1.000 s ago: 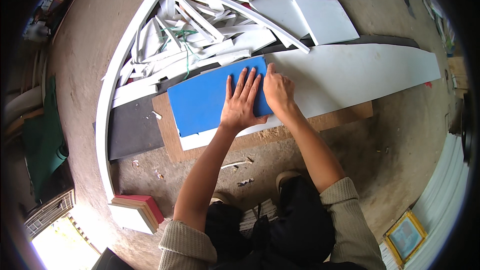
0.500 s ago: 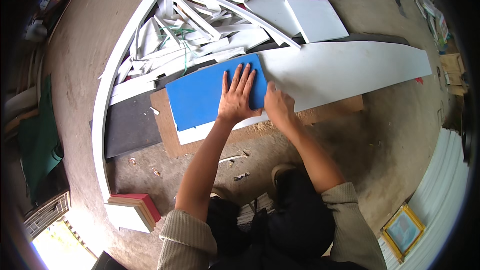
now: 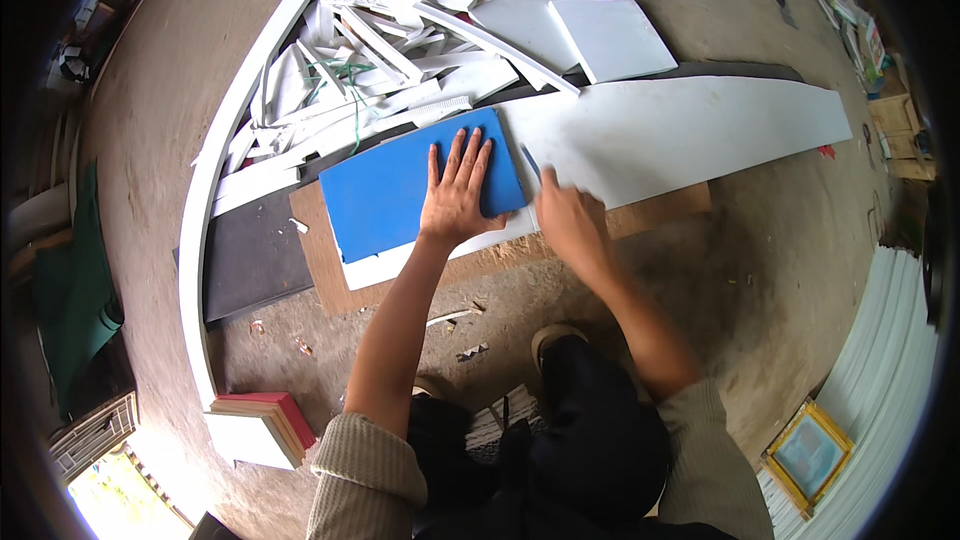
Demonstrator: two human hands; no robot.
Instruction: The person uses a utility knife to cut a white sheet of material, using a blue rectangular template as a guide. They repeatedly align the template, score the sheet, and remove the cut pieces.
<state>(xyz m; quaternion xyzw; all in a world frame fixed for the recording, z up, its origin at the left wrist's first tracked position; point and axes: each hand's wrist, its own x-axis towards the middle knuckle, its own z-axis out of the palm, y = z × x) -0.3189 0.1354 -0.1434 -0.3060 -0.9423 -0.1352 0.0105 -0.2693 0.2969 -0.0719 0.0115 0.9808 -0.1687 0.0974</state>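
A blue rectangular board (image 3: 390,195) lies on a long white sheet (image 3: 680,130), which rests on a brown board (image 3: 330,270) on the ground. My left hand (image 3: 458,190) presses flat on the blue board's right part, fingers spread. My right hand (image 3: 568,222) sits just past the blue board's right edge, on the white sheet. It is closed around a thin blue tool (image 3: 530,162) whose tip points away from me along that edge. The tool is blurred, so I cannot tell its kind.
A heap of white offcut strips (image 3: 370,50) and white panels (image 3: 610,35) lies beyond the boards. A long curved white strip (image 3: 195,240) runs down the left. A small stack of boards (image 3: 260,430) lies near left, a framed picture (image 3: 808,452) near right, white slats (image 3: 890,360) far right.
My right hand has slid toward me along the blue board's right edge. My left hand has stayed flat on the blue board.
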